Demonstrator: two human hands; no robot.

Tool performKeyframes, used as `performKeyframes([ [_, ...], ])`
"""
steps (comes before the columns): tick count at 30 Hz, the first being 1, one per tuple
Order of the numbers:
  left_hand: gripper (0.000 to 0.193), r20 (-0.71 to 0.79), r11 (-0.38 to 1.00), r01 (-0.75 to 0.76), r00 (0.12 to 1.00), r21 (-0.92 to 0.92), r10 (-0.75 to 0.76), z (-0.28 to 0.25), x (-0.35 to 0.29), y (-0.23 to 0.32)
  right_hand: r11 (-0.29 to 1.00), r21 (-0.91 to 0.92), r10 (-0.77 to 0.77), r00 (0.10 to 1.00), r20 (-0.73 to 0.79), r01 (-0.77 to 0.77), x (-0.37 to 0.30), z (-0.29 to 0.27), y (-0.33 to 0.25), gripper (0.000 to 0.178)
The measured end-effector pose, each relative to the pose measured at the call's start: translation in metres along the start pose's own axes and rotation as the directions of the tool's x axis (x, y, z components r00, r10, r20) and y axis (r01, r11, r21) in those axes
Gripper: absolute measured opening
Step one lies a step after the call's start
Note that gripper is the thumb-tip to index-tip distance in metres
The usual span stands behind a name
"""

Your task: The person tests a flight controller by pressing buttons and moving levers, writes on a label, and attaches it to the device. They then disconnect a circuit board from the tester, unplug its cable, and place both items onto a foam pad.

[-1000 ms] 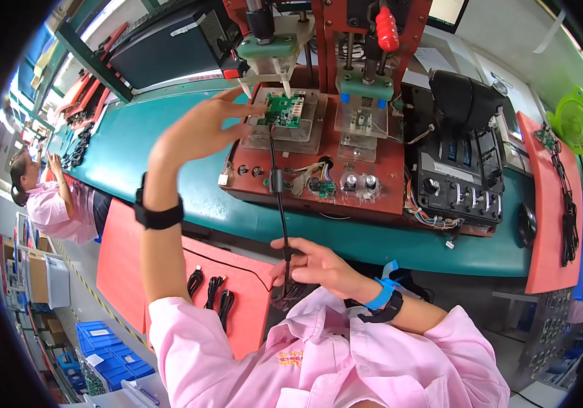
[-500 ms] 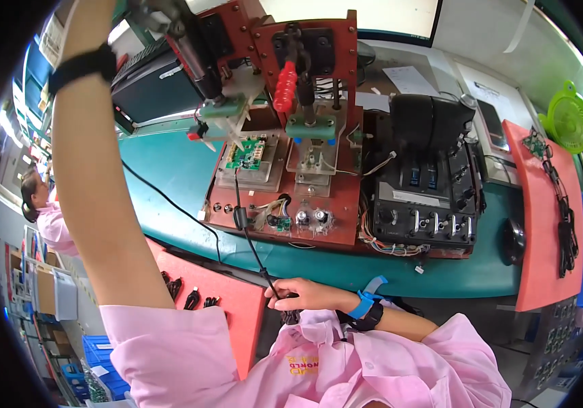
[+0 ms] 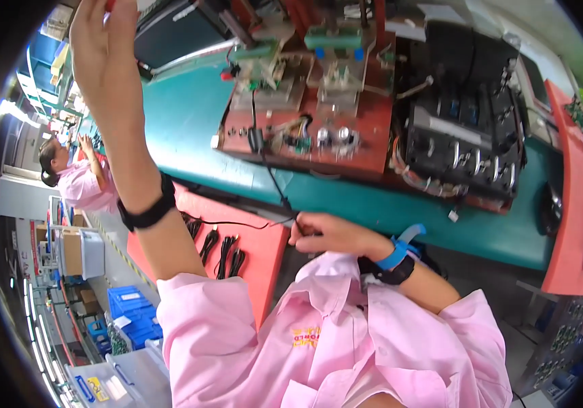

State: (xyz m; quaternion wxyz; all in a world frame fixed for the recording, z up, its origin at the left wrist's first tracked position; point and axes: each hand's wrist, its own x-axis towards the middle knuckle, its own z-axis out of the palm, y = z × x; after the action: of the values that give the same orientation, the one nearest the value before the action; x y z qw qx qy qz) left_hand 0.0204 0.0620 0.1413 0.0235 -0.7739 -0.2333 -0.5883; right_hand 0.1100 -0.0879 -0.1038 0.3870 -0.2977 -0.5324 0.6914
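Observation:
My left hand (image 3: 103, 41) is raised high at the upper left, far from the bench, its fingertips at the picture's top edge beside a small red thing; what it grips is hidden. A black band sits on that wrist. My right hand (image 3: 324, 233) rests at the near edge of the green bench (image 3: 189, 115), fingers closed on a thin black cable (image 3: 274, 190). The cable runs up to a plug on the red test fixture (image 3: 346, 153). A small green circuit board (image 3: 257, 85) lies in the fixture under a press head.
A black unit with rows of switches (image 3: 465, 146) stands right of the fixture. Red mats lie at the lower left (image 3: 264, 265) and the right (image 3: 573, 204), with bundled black cables (image 3: 227, 253) on the left one. A person in pink (image 3: 77, 180) works far left. Blue bins (image 3: 128, 316) stand below.
My left hand has left the circuit board on the fixture and swung up and to the left. My right hand has stayed closed on the black cable at the bench edge.

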Motion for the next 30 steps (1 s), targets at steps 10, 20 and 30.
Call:
performKeyframes([
  [10,0.033,0.395,-0.124,0.992,-0.123,0.024,-0.91,-0.088,-0.331,0.039,0.937,0.347,0.001,0.988,-0.155,0.054,-0.001,0.014,0.01,0.014],
  [20,0.033,0.347,-0.145,0.817,0.071,-0.557,-0.935,-0.093,-0.331,0.002,0.943,-0.067,-0.33,0.879,-0.345,0.327,0.008,0.05,0.035,0.02],
  [30,0.042,0.275,0.686,0.722,0.68,-0.088,-0.68,-0.085,-0.296,0.002,0.879,0.474,0.119,0.935,-0.334,0.057,0.021,0.068,0.039,0.029],
])
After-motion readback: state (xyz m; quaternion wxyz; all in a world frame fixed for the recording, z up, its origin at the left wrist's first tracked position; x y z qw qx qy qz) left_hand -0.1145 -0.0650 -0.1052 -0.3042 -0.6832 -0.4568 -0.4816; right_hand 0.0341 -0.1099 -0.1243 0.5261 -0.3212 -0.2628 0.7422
